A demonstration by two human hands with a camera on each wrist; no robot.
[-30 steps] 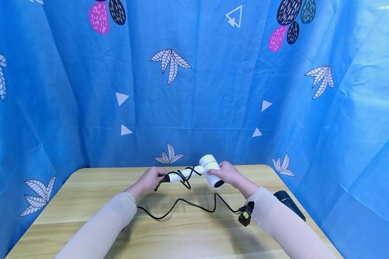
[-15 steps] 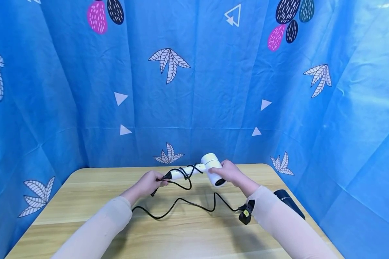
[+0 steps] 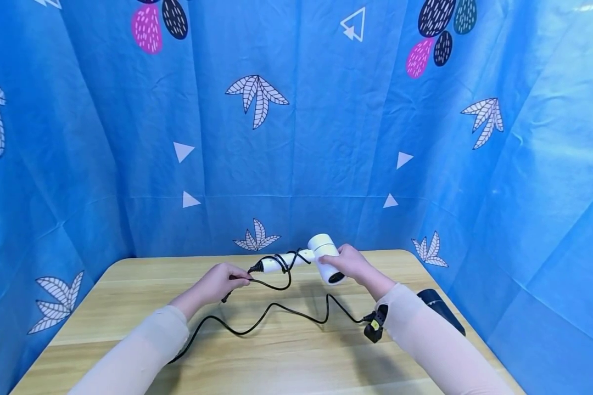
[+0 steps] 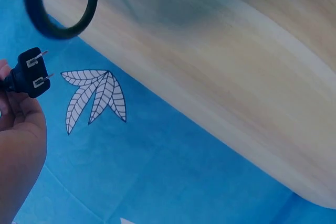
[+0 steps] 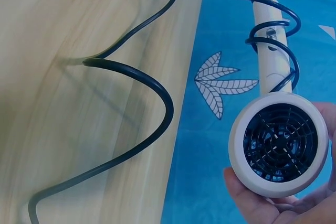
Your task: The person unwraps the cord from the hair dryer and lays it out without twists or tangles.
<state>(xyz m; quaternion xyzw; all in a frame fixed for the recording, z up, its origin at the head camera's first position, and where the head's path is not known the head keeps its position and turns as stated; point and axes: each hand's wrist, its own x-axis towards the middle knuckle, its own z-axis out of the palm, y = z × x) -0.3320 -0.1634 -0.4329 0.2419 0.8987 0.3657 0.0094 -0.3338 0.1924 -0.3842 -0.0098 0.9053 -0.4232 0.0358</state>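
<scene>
A white hair dryer [image 3: 326, 260] is held up over the table, its handle pointing left. My right hand [image 3: 352, 263] grips the barrel, the thumb across it; the right wrist view faces the dark round grille [image 5: 281, 142]. A black power cord [image 5: 273, 40] winds in loose coils round the handle [image 5: 270, 64]. Just left of the handle's end, my left hand [image 3: 221, 282] pinches that cord by its plug end. The two-pronged plug [image 4: 32, 73] sticks out from the fingers in the left wrist view.
Another black cable [image 3: 262, 318] snakes across the wooden table [image 3: 286, 365], ending at a black connector [image 3: 374, 328] with a yellow mark beside the right sleeve. A dark rounded object [image 3: 441, 310] lies at the right edge. Blue patterned curtain [image 3: 296, 164] hangs behind and on both sides.
My left hand has drawn away from the handle's end, left and slightly down, pulling a cord loop wider. The hair dryer and right hand shifted slightly right, then stayed almost still.
</scene>
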